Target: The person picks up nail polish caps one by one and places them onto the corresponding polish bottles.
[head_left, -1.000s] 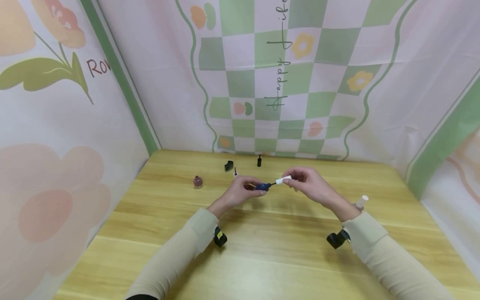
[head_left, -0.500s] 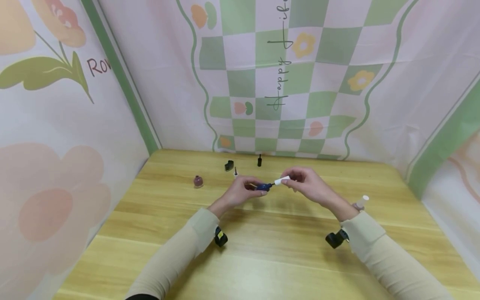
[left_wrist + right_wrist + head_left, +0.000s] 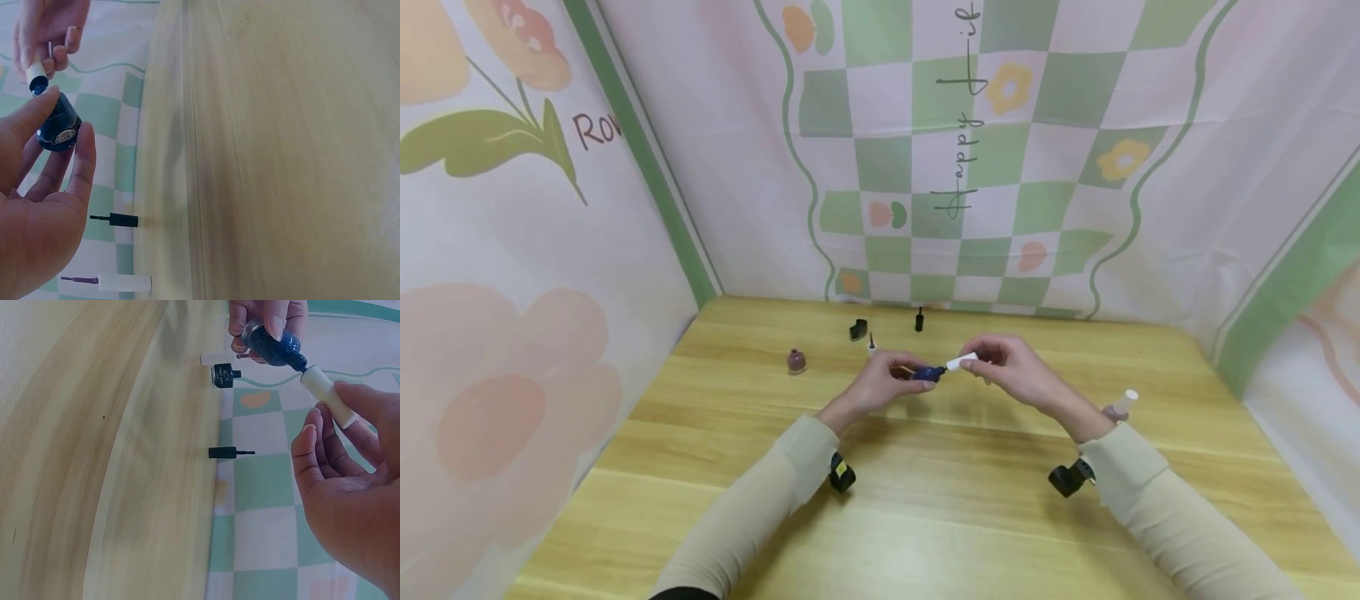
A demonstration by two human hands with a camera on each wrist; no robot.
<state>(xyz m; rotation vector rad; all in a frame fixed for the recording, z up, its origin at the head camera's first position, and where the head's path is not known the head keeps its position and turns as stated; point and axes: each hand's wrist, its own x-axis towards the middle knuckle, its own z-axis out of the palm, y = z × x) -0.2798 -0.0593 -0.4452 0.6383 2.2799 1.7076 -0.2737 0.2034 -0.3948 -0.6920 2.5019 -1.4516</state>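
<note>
My left hand (image 3: 880,385) holds a small dark blue nail polish bottle (image 3: 927,374) above the table, its neck tilted to the right. Thumb and fingers pinch the bottle's sides in the left wrist view. Between the fingers and thumb of my right hand (image 3: 1021,372) is a white nail polish cap (image 3: 328,397). Its mouth sits right at the bottle's neck, in line with it, and hardly any brush stem shows. Whether cap and neck touch all round, I cannot tell.
Behind my hands stand a black cap with its brush up (image 3: 919,322), a black bottle (image 3: 858,330) and a white cap with a brush (image 3: 872,345). A mauve bottle (image 3: 796,362) without a cap stands left. By my right wrist is a white-capped bottle (image 3: 1122,406).
The white cap has moved left toward the blue bottle. The dark brush stem that showed between them has slid into the neck. My left hand has barely moved.
</note>
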